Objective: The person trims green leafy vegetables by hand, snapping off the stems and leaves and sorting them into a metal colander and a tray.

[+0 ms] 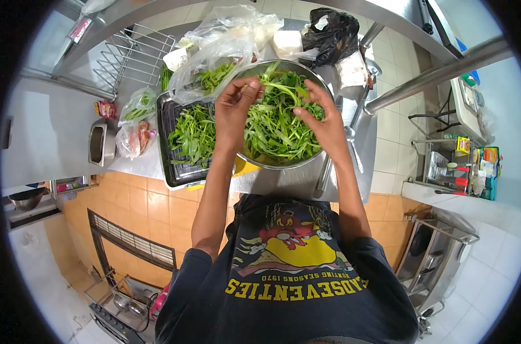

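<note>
My left hand (236,102) pinches the end of a long green vegetable stem (282,89) between thumb and fingers. The stem arches across toward my right hand (319,117), whose thumb and fingers are spread apart beside it, close to a small leaf. Both hands are above a round metal mesh colander (262,163) heaped with leafy greens (274,129). To the left, a dark rectangular tray (164,123) holds more loose leafy greens (193,135). Behind my left hand, a clear plastic bag (194,69) lies open with greens in it.
A black plastic bag (331,37) and a white package (351,70) stand behind the colander. Long metal utensils (352,146) lie on the right. A wire rack (131,60), small bagged items (135,139) and a metal container (101,144) are on the left. A metal post (438,74) slants at right.
</note>
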The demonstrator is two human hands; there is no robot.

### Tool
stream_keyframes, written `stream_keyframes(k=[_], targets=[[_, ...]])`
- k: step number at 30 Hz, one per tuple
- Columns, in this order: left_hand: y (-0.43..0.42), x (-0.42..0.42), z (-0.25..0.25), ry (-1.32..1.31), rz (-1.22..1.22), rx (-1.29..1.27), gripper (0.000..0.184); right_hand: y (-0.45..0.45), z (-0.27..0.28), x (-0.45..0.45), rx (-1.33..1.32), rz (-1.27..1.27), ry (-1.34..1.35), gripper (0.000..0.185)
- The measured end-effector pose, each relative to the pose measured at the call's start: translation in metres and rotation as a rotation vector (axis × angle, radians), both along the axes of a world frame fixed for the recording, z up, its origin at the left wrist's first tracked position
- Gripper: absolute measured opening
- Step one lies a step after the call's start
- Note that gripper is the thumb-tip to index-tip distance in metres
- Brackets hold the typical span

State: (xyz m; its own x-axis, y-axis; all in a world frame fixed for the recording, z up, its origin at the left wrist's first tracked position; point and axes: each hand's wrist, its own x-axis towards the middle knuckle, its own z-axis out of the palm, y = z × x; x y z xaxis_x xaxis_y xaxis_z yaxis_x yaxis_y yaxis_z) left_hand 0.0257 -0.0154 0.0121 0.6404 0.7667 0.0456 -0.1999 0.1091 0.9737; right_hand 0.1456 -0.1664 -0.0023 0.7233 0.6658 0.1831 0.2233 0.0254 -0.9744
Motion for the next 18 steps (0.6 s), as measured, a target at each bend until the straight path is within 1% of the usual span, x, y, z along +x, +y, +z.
stream_keyframes(k=[2, 5, 8, 11, 14, 17, 18], targets=[[0.003, 0.000, -0.003, -0.045, 0.016, -0.139, 0.021, -0.002, -0.006, 0.006, -0.030, 0.039, 0.064, 0.047], [0.006, -0.004, -0.011, -0.135, -0.020, -0.304, 0.020, -0.004, -0.008, 0.011, -0.029, 0.101, 0.059, 0.041], [0.005, -0.009, -0.015, -0.159, -0.048, -0.410, 0.018, -0.005, -0.008, 0.012, -0.099, 0.104, 0.065, 0.030], [0.007, -0.014, -0.026, -0.074, -0.067, -0.303, 0.017, -0.004, -0.007, 0.015, -0.099, 0.058, 0.124, 0.022], [0.001, -0.021, -0.015, 0.152, -0.095, 0.019, 0.023, -0.004, 0.001, 0.015, -0.025, 0.029, 0.199, 0.020], [-0.003, -0.022, -0.019, 0.222, -0.105, 0.232, 0.029, -0.007, 0.008, 0.016, -0.090, 0.026, 0.185, 0.021], [-0.003, -0.023, -0.023, 0.230, -0.114, 0.234, 0.029, -0.007, 0.005, 0.017, -0.099, 0.029, 0.129, 0.022]])
